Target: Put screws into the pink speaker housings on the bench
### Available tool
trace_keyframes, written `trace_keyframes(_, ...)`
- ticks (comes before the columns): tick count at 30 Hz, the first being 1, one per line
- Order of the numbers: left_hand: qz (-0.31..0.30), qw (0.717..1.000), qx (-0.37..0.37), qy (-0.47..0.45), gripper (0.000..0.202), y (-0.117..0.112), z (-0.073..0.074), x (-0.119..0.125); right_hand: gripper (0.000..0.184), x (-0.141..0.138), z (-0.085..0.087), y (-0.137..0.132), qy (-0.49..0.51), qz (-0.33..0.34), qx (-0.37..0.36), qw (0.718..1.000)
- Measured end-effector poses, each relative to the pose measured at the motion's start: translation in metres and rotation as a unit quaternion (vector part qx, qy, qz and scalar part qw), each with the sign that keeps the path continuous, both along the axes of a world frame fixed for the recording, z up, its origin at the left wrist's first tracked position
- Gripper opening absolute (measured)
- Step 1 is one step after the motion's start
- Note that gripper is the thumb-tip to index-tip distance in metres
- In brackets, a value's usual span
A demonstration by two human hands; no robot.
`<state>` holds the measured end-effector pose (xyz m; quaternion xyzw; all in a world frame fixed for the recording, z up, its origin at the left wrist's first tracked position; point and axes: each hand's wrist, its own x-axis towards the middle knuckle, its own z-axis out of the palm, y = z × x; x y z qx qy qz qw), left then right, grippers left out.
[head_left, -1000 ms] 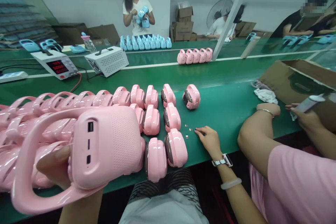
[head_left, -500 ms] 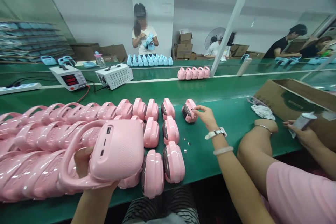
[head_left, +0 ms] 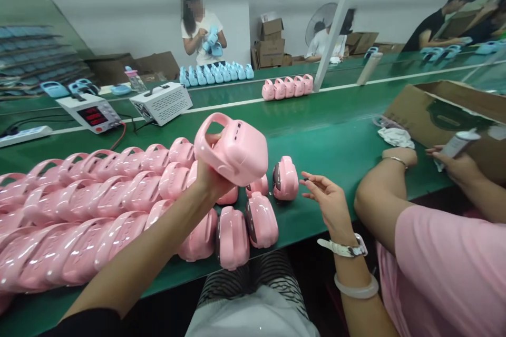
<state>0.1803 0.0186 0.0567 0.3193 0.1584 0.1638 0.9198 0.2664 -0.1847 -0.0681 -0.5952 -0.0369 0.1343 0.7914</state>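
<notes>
My left hand [head_left: 211, 176] is closed around a pink portable speaker [head_left: 247, 150] with a loop handle, held tilted above the rows. Small dark ports show along one of its faces. To the right, my right hand [head_left: 331, 202] has thumb and forefinger pinched on a tiny dark piece [head_left: 305, 180], too small to name. Just left of those fingertips stands another pink speaker [head_left: 288, 179] with a dark front. Below the held one, more pink speakers [head_left: 263, 221] sit on the green table, partly hidden by my left arm.
Rows of pink speakers [head_left: 90, 205] fill the left. Behind them stand a power supply [head_left: 93, 113] and a white metal box [head_left: 164, 102]. At right, a co-worker's hand [head_left: 454, 160] holds a white tube beside a cardboard box [head_left: 438, 110]. Other people work across the table.
My left hand has carried the speaker right and away from me, over the rows. My right hand has drawn back from the standing speaker, which now sits slightly nearer. The view has shifted.
</notes>
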Motion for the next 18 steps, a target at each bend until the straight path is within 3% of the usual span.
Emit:
trace_keyframes(3,-0.023,1.0,0.002,0.021,0.029,-0.012,-0.008,0.035,0.037,0.0,-0.014,-0.01,0.047,-0.043,0.068,0.996)
trace_keyframes(6,-0.01,0.999,0.026,0.015,0.029,-0.017,-0.022,0.062,0.041,0.002,-0.027,-0.015,0.097,-0.031,0.128,0.987)
trace_keyframes(10,0.003,0.997,0.064,0.032,0.016,-0.013,-0.037,0.082,0.03,0.004,-0.037,-0.014,0.153,0.004,0.168,0.974)
trace_keyframes(18,-0.061,0.995,0.065,0.041,0.01,-0.008,-0.025,0.094,0.031,0.013,-0.045,-0.006,0.175,0.015,0.182,0.968)
